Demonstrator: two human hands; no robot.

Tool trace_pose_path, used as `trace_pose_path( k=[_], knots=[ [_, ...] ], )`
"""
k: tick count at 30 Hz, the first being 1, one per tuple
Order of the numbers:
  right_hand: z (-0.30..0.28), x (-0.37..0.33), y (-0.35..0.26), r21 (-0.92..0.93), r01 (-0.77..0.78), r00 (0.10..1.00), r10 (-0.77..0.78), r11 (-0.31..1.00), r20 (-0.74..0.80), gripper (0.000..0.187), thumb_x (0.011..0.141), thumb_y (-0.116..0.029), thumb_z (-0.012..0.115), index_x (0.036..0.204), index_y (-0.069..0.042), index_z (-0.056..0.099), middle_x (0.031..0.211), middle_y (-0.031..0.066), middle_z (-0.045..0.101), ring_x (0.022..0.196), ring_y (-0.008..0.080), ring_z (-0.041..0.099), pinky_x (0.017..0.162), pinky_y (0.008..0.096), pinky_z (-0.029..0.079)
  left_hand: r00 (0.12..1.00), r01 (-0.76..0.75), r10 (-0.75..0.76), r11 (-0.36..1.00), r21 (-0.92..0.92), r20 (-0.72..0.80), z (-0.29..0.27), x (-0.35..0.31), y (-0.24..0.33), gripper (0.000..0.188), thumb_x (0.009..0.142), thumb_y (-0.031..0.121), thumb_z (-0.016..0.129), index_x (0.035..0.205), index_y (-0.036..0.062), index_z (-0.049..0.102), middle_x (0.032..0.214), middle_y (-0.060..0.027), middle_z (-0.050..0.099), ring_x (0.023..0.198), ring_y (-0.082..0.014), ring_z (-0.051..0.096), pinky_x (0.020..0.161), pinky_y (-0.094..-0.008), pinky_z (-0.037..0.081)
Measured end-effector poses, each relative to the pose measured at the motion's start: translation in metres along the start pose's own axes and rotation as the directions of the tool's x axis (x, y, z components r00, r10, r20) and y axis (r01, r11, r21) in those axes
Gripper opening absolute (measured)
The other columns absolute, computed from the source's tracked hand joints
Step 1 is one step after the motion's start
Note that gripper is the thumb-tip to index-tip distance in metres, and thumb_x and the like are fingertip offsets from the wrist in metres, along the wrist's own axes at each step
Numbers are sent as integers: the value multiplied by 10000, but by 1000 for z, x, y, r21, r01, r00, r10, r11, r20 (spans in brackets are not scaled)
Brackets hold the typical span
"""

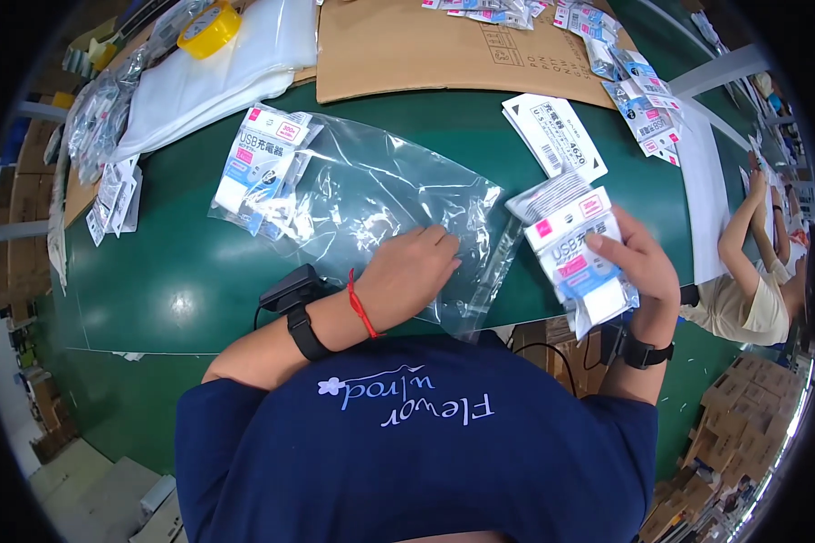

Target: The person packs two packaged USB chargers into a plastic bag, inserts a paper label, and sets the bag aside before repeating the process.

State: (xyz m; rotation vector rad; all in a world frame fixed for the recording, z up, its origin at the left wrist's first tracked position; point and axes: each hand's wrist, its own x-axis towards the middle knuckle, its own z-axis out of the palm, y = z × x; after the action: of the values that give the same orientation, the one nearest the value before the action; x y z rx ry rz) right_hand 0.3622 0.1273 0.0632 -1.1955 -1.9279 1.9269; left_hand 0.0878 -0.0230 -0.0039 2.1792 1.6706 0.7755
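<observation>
A large clear plastic bag (362, 195) lies flat on the green table, its open end toward the right. Inside its left end sits a bundle of white, pink and blue charger packs (261, 172). My left hand (414, 276) rests on the bag near its open end, fingers curled down on the film; the fingertips are partly hidden. At the right, my right hand (641, 258) grips another stack of charger packs (575, 253), thumb on top and fingers beneath. This stack is beside the bag's mouth, outside it.
White printed label cards (554, 136) lie beyond the held stack. Cardboard (407, 54), more charger packs (645, 113), clear bags (213, 86) and a yellow tape roll (210, 30) line the table's far side. Another person's arm (741, 217) is at the far right.
</observation>
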Motion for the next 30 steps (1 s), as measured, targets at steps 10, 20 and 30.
trace_pose_path(
  k=[10, 20, 30],
  knots=[
    [55, 34, -18, -83, -17, 951, 42, 996, 307, 479, 884, -162, 619, 1295, 31, 465, 1094, 66, 607, 968, 108, 544, 843, 266, 452, 962, -116, 100, 992, -47, -253, -24, 12, 16, 109, 766, 70, 669, 789, 44, 566, 703, -76, 564, 586, -252, 570, 506, -335, 448],
    [83, 80, -4, -115, 130, 917, -75, 985, 392, 452, 904, -168, 600, 1307, -9, 468, 1119, 58, 593, 991, 105, 519, 870, 278, 442, 959, -192, 199, 980, 54, -201, -18, 6, 14, 186, 736, 86, 700, 869, 60, 573, 817, -73, 598, 654, -234, 593, 532, -320, 461],
    [94, 101, -11, 113, 50, 932, -87, 992, 352, 456, 912, -179, 597, 1310, -2, 463, 1167, 77, 589, 1046, 133, 527, 899, 286, 432, 776, -614, 627, 776, 145, -69, -3, -11, 12, 94, 832, 157, 568, 916, 114, 577, 1350, -76, 487, 1295, -226, 409, 1049, -432, 307]
  ],
)
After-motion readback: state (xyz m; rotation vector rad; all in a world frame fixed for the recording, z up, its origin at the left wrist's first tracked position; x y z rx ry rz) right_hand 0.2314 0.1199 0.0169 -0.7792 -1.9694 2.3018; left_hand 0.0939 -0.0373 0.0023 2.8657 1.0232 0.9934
